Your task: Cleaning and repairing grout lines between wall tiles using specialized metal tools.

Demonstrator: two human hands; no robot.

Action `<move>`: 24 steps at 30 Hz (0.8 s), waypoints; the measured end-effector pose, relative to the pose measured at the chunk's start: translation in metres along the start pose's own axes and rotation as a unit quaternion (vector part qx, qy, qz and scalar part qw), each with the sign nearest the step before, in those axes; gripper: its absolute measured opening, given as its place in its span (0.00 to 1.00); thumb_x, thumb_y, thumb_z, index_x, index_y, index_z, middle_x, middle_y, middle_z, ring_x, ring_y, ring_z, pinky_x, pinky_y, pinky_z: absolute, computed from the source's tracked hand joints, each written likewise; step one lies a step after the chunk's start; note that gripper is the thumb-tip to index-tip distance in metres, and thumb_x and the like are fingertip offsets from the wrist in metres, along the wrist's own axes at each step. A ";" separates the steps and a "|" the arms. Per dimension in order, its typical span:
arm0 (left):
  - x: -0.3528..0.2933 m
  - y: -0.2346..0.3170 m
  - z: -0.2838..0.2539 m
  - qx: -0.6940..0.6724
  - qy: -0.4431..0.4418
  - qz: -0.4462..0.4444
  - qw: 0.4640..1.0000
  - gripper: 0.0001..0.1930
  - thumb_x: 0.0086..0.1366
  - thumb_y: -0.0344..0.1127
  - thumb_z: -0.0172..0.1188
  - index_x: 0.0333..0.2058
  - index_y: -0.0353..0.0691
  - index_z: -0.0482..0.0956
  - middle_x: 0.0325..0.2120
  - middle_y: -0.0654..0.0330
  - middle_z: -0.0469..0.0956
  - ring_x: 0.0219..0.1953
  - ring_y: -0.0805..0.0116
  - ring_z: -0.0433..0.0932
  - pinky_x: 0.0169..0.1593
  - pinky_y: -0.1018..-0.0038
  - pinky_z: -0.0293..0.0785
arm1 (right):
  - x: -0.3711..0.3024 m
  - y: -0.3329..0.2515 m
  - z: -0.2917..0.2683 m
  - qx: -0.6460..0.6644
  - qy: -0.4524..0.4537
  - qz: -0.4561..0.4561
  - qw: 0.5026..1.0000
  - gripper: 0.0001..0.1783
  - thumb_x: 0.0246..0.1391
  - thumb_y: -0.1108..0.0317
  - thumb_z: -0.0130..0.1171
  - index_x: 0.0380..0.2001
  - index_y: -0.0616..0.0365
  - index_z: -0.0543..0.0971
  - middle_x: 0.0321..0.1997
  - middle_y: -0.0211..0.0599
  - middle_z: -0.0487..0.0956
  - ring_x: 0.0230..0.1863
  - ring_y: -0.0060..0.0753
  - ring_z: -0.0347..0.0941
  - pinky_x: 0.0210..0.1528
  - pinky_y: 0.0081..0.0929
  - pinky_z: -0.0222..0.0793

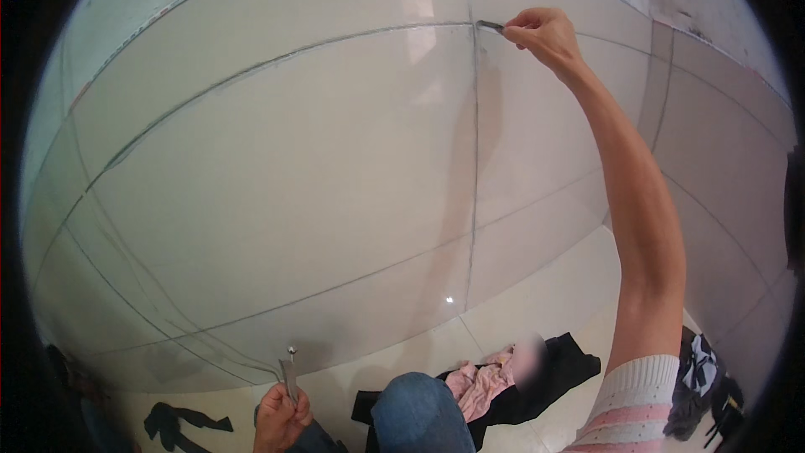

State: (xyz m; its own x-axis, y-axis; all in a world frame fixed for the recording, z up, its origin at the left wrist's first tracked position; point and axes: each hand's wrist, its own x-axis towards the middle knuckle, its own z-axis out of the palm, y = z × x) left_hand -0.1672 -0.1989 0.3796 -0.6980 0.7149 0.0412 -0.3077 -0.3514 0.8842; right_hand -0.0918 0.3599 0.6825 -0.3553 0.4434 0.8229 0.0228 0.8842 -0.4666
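My right hand (545, 33) is raised at the upper right, its fingers pinched on a small dark, thin tool (490, 26). The tool's tip touches or nearly touches the wall where a level joint meets an upright one; its exact kind is too small to make out. Large glossy beige wall tiles (327, 176) with dark grey joint lines surround it. Low at the bottom, my left hand (281, 415) is closed on a slim metal tool (288, 379) that points up. A small shiny ball shows at the metal tool's tip, close to the wall's foot.
On the pale tiled floor (579, 285) lie a black cloth (566, 361), a pink cloth (482, 386) and a dark strip of fabric (180, 424). More dark clothing (694, 386) sits in the right corner. My denim-covered knee (419, 415) is at the bottom middle. Another tiled wall (721, 151) stands at right.
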 end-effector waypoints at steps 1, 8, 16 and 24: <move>-0.001 0.001 0.000 0.004 -0.008 0.001 1.000 0.11 0.62 0.36 0.57 0.33 0.40 0.63 0.26 0.59 0.66 0.21 0.77 0.60 0.23 0.81 0.57 | -0.001 0.000 -0.001 0.003 0.003 0.005 1.000 0.11 0.36 0.62 0.59 0.24 0.56 0.83 0.19 0.30 0.77 0.22 0.23 0.72 0.27 0.22 0.67; -0.002 0.002 0.000 -0.002 0.018 0.002 1.000 0.11 0.62 0.37 0.57 0.32 0.41 0.63 0.26 0.59 0.67 0.22 0.78 0.60 0.23 0.81 0.57 | 0.000 -0.005 0.002 -0.019 0.017 -0.014 1.000 0.12 0.36 0.63 0.58 0.25 0.55 0.83 0.19 0.31 0.78 0.23 0.24 0.72 0.27 0.23 0.67; -0.001 0.000 -0.002 0.003 -0.002 -0.006 1.000 0.11 0.62 0.38 0.56 0.33 0.41 0.64 0.27 0.59 0.67 0.21 0.78 0.59 0.22 0.82 0.57 | 0.004 -0.003 0.002 -0.044 0.014 -0.020 0.999 0.11 0.36 0.62 0.59 0.25 0.53 0.83 0.21 0.30 0.78 0.25 0.26 0.72 0.29 0.25 0.67; -0.002 -0.001 -0.001 -0.005 0.006 -0.004 1.000 0.11 0.62 0.38 0.56 0.34 0.40 0.64 0.27 0.59 0.67 0.20 0.79 0.58 0.22 0.82 0.57 | 0.000 0.002 0.001 -0.054 0.014 -0.038 0.998 0.12 0.36 0.62 0.59 0.26 0.53 0.83 0.22 0.31 0.78 0.24 0.26 0.72 0.28 0.25 0.67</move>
State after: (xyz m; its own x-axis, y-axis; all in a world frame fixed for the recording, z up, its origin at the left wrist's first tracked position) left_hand -0.1666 -0.2004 0.3786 -0.7037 0.7100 0.0280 -0.3200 -0.3518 0.8797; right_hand -0.0926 0.3618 0.6815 -0.3338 0.3776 0.8637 0.0973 0.9252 -0.3668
